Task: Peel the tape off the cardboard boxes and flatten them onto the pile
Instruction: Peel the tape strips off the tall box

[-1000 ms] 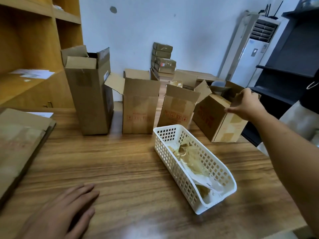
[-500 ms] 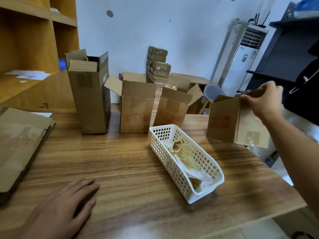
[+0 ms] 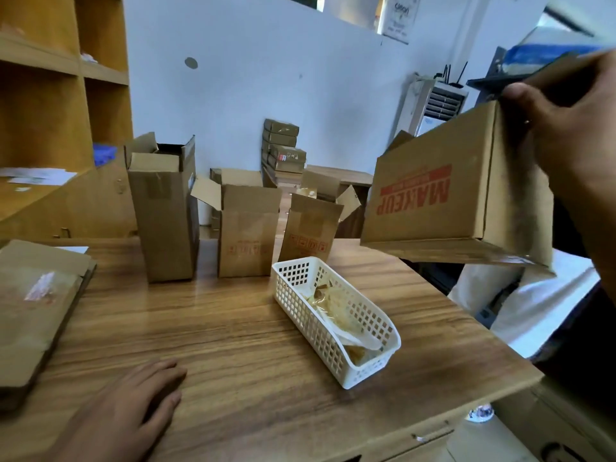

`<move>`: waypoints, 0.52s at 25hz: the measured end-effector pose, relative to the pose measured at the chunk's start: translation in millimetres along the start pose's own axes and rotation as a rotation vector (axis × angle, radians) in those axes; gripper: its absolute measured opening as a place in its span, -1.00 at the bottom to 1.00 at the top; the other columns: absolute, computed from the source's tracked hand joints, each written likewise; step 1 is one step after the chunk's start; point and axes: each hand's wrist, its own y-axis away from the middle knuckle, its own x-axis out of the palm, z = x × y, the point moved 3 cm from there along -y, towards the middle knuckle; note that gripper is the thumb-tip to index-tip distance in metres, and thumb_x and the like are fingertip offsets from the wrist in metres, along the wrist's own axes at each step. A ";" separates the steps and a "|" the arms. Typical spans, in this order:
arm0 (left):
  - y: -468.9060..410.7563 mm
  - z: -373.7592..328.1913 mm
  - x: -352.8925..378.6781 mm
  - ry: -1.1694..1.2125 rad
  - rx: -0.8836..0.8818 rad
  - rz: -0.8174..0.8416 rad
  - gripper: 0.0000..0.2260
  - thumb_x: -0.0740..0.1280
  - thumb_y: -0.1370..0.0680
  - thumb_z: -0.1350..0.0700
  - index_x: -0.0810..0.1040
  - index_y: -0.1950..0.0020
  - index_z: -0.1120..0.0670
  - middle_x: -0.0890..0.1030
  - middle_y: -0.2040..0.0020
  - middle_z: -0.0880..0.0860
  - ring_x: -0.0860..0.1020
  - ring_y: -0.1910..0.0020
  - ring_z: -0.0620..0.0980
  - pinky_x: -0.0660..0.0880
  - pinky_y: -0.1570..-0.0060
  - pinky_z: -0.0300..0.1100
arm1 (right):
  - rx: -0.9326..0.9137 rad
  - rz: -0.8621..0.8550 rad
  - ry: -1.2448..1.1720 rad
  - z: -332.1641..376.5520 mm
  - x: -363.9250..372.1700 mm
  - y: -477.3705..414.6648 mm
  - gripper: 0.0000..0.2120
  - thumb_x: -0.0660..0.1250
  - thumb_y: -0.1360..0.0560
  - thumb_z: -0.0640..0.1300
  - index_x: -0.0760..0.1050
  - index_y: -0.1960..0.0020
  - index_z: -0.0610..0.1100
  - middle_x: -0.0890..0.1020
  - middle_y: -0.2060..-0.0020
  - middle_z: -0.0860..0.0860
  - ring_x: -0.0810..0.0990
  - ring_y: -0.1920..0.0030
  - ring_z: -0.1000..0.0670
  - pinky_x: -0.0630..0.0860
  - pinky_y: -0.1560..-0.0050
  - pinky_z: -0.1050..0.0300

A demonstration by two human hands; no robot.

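**A:** Where is the brown cardboard box with red MAKEUP print?

**B:** It is up in the air at the right, clear of the wooden bench. The right hand grips its upper corner with the fingers curled round it.

**A:** And the left hand?

**B:** It lies flat on the bench with the fingers relaxed, holding nothing, near the pile of flattened brown cardboard.

A white basket sits on the wooden tabletop. Shelves stand at the left. An air conditioner stands far back.
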 end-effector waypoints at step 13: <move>29.1 -132.2 -139.3 0.904 0.020 -0.059 -0.09 0.39 -0.11 -0.60 0.09 -0.40 -0.62 0.27 -0.44 -0.51 0.38 -0.42 -0.35 0.39 -0.30 -0.19 | 0.247 0.316 -0.519 99.4 43.0 114.8 -0.71 0.42 -0.53 0.12 0.52 -0.01 -0.10 0.63 0.37 0.22 0.56 0.37 0.29 0.45 0.33 0.37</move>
